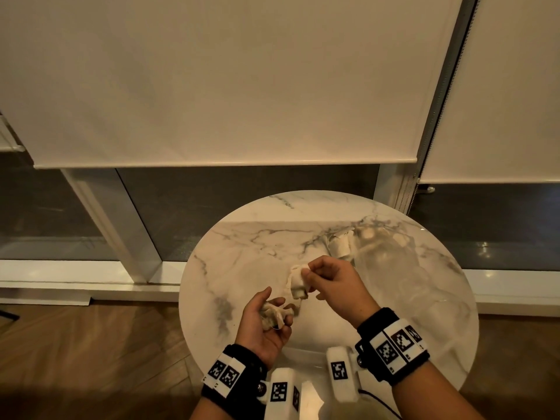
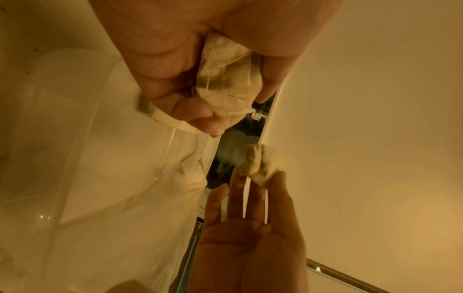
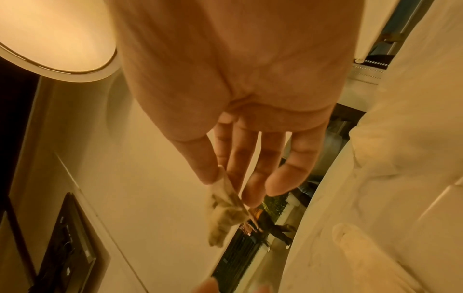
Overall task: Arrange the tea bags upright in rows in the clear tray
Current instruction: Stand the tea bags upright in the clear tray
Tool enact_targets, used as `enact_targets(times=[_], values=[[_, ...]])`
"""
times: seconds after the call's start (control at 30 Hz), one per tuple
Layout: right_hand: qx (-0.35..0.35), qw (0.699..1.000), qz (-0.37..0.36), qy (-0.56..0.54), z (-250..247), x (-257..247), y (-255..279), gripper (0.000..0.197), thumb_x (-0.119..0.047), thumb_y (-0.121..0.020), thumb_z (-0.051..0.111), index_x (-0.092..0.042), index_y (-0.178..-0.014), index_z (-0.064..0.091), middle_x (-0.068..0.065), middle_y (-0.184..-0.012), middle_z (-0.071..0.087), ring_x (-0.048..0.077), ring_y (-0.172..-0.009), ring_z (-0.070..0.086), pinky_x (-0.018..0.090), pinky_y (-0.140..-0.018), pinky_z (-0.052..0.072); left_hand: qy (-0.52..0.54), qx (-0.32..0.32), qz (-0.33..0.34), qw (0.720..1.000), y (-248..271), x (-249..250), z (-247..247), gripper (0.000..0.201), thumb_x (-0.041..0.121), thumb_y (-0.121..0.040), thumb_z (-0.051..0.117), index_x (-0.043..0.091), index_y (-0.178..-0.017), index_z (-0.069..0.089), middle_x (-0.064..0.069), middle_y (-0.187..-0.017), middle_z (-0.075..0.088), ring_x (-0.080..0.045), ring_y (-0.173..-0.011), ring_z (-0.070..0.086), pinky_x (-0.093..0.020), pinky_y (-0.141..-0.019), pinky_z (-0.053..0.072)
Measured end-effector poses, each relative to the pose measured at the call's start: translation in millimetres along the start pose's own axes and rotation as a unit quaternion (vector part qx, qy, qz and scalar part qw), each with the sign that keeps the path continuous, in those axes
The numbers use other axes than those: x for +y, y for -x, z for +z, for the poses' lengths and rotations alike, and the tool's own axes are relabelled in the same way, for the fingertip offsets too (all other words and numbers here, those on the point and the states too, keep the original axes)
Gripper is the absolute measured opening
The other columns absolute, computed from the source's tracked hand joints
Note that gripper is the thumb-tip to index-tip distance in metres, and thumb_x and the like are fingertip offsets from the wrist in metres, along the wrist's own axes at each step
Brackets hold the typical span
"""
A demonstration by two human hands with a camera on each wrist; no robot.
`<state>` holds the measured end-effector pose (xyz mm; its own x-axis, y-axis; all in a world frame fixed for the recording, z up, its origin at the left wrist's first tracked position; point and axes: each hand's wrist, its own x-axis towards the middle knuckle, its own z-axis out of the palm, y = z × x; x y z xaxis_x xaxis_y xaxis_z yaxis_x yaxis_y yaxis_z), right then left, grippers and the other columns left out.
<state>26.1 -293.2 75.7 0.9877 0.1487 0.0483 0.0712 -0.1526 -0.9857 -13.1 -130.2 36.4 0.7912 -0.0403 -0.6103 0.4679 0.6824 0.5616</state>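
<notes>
Over the round marble table [image 1: 248, 256], my left hand [image 1: 266, 319] lies palm up and cups a crumpled bunch of pale tea bags [image 1: 274, 313], also seen bunched in the palm [image 2: 225, 83]. My right hand [image 1: 327, 283] pinches one tea bag [image 1: 297, 281] between thumb and fingers just above and right of the left hand; it hangs from the fingertips [image 3: 223, 214]. The clear tray [image 1: 391, 265] sits at the table's right, with a few tea bags [image 1: 341, 247] standing at its far left end.
White roller blinds [image 1: 212, 80] hang over dark windows behind the table. Wooden floor [image 1: 91, 359] lies left of it. The table's left half and near edge show bare marble.
</notes>
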Motion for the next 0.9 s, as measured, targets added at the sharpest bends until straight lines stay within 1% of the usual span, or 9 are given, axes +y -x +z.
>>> enact_targets(times=[0.13, 0.23, 0.3, 0.37, 0.43, 0.6, 0.67, 0.73, 0.9], values=[[-0.007, 0.997, 0.064, 0.047, -6, 13, -16, 0.015, -0.024, -0.091, 0.071, -0.009, -0.09, 0.067, 0.007, -0.071, 0.074, 0.011, -0.062, 0.065, 0.027, -0.054, 0.049, 0.011, 0.015, 0.004, 1.0, -5, 5, -9, 0.029, 0.036, -0.086, 0.065, 0.008, -0.09, 0.06, -0.015, -0.078, 0.067, -0.021, -0.05, 0.057, -0.022, -0.044, 0.044], [-0.03, 0.992, 0.112, 0.058, -4, 23, -30, 0.016, -0.016, -0.092, 0.07, -0.001, -0.096, 0.064, 0.014, -0.075, 0.072, 0.015, -0.061, 0.066, 0.027, -0.054, 0.053, 0.022, 0.027, 0.011, 0.999, -7, 8, -13, 0.027, 0.034, -0.087, 0.064, 0.008, -0.087, 0.059, -0.015, -0.075, 0.067, -0.021, -0.049, 0.056, -0.022, -0.042, 0.043], [-0.062, 0.984, 0.152, 0.064, 0, 29, -39, 0.009, -0.009, -0.093, 0.067, -0.002, -0.095, 0.062, 0.015, -0.076, 0.069, 0.018, -0.061, 0.066, 0.031, -0.059, 0.057, 0.026, 0.032, 0.013, 0.999, -8, 9, -16, 0.026, 0.034, -0.087, 0.063, 0.008, -0.086, 0.059, -0.015, -0.074, 0.067, -0.021, -0.048, 0.055, -0.022, -0.041, 0.043], [-0.099, 0.973, 0.191, 0.087, 4, 34, -47, 0.006, -0.01, -0.094, 0.066, -0.006, -0.092, 0.062, 0.013, -0.077, 0.068, 0.02, -0.065, 0.068, 0.035, -0.068, 0.059, 0.029, 0.034, 0.012, 0.999, -9, 8, -19, 0.026, 0.034, -0.087, 0.063, 0.009, -0.086, 0.058, -0.015, -0.073, 0.067, -0.021, -0.048, 0.055, -0.022, -0.041, 0.042], [-0.13, 0.962, 0.215, 0.105, 5, 36, -53, 0.006, -0.012, -0.094, 0.066, -0.006, -0.094, 0.064, 0.011, -0.08, 0.068, 0.019, -0.069, 0.069, 0.033, -0.07, 0.059, 0.03, 0.036, 0.012, 0.999, -10, 6, -20, 0.025, 0.034, -0.087, 0.063, 0.009, -0.087, 0.058, -0.015, -0.073, 0.067, -0.021, -0.047, 0.056, -0.021, -0.042, 0.041], [-0.145, 0.951, 0.198, 0.189, 8, 36, -66, 0.009, -0.014, -0.091, 0.069, -0.011, -0.082, 0.069, 0.006, -0.078, 0.067, 0.014, -0.073, 0.065, 0.025, -0.061, 0.057, 0.03, 0.039, 0.018, 0.999, -11, 6, -23, 0.026, 0.034, -0.087, 0.063, 0.009, -0.09, 0.057, -0.015, -0.073, 0.067, -0.021, -0.048, 0.056, -0.022, -0.044, 0.039], [-0.163, 0.946, 0.214, 0.181, 10, 36, -69, 0.009, -0.012, -0.093, 0.066, -0.01, -0.084, 0.067, 0.009, -0.08, 0.068, 0.017, -0.075, 0.067, 0.03, -0.07, 0.061, 0.031, 0.04, 0.017, 0.999, -12, 6, -24, 0.026, 0.034, -0.087, 0.063, 0.009, -0.089, 0.058, -0.015, -0.074, 0.067, -0.021, -0.048, 0.056, -0.022, -0.044, 0.039], [-0.181, 0.942, 0.236, 0.155, 11, 36, -71, 0.009, -0.011, -0.096, 0.062, -0.01, -0.087, 0.063, 0.012, -0.081, 0.069, 0.02, -0.076, 0.069, 0.037, -0.078, 0.059, 0.032, 0.04, 0.018, 0.999, -13, 5, -25, 0.026, 0.034, -0.087, 0.063, 0.009, -0.089, 0.057, -0.016, -0.075, 0.067, -0.021, -0.048, 0.057, -0.022, -0.044, 0.039], [-0.184, 0.945, 0.248, 0.106, 11, 36, -71, 0.009, -0.009, -0.099, 0.056, -0.01, -0.091, 0.059, 0.008, -0.076, 0.066, 0.02, -0.072, 0.068, 0.036, -0.076, 0.056, 0.023, 0.047, 0.025, 0.998, -13, 5, -27, 0.025, 0.032, -0.087, 0.063, 0.008, -0.09, 0.058, -0.015, -0.072, 0.066, -0.021, -0.049, 0.055, -0.022, -0.046, 0.038]])
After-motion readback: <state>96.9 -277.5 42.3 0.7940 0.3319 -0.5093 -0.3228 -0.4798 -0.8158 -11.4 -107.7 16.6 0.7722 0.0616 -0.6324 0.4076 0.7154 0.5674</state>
